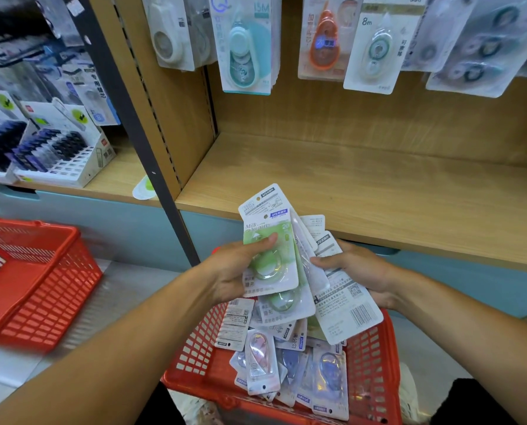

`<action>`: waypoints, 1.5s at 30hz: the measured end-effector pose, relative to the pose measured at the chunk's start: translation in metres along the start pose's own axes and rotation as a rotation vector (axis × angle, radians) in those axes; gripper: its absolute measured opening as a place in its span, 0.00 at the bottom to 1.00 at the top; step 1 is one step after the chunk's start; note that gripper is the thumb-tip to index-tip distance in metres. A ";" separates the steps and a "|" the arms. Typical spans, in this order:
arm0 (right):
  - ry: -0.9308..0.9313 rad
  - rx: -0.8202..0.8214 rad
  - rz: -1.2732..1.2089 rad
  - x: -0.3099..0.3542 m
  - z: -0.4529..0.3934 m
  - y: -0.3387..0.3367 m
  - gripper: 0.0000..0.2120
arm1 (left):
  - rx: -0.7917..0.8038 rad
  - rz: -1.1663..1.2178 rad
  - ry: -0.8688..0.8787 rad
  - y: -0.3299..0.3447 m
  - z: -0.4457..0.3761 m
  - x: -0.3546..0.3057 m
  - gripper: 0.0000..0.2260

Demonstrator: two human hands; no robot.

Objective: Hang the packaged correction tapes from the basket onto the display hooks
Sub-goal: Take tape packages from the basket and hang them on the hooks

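Your left hand [234,265] grips a small stack of green correction tape packs [271,256], thumb curled across the face of the front card, fingers hidden behind. Your right hand [357,271] holds a second, fanned bundle of packs [342,299] turned back-side out, so barcodes and small print show; the fingers curl under them and the thumb presses on top. The two bundles touch and overlap in the middle, directly above the red basket [372,363] in front of you.

That basket is your landmark. Inside it lies a loose heap of more packaged correction tapes [286,357], overlapping at all angles: a pink one [260,360] near the basket's left side, a bluish-purple one [331,372] toward its right, and several cards face down between and above them. The heap covers the basket's floor wherever it shows.

To the left of that basket, well apart, a second red basket [35,286] sits on the floor; the part of its inside that you can see holds nothing.

Beyond the basket runs a wooden shelf [348,191], bare along its visible surface. Above the shelf, packaged correction tapes already hang in rows against the back panel: a white one [170,35], a teal one [244,47], an orange one [323,38] and a pale green one [375,50]. Up and left of the basket, white display boxes [57,154] hold dark items in rows.
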State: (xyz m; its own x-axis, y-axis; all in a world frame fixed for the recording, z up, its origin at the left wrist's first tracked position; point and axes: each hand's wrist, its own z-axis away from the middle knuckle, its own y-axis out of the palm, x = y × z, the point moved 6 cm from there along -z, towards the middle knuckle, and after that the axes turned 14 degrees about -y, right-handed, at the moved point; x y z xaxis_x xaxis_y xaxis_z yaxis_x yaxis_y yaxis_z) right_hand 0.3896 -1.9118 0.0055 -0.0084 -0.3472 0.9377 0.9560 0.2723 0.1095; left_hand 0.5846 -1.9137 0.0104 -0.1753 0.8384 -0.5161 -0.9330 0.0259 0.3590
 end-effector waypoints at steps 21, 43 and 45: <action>-0.061 -0.079 0.051 -0.006 0.005 0.018 0.13 | -0.060 0.092 0.206 0.016 0.000 0.019 0.14; -1.375 0.011 1.395 0.074 0.039 0.013 0.28 | -0.011 -0.177 0.070 -0.002 0.017 -0.009 0.27; -1.422 0.030 1.427 0.069 0.041 0.021 0.20 | 0.021 -0.222 0.078 0.005 0.018 -0.004 0.29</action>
State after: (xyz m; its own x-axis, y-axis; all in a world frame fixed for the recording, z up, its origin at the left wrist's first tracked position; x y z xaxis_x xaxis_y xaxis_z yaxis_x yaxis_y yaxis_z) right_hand 0.3974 -1.8934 0.0859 0.4095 0.9045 -0.1189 0.4814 -0.3249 -0.8141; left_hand 0.5861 -1.9071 0.0280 0.0087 0.7665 -0.6422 -0.9449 0.2165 0.2456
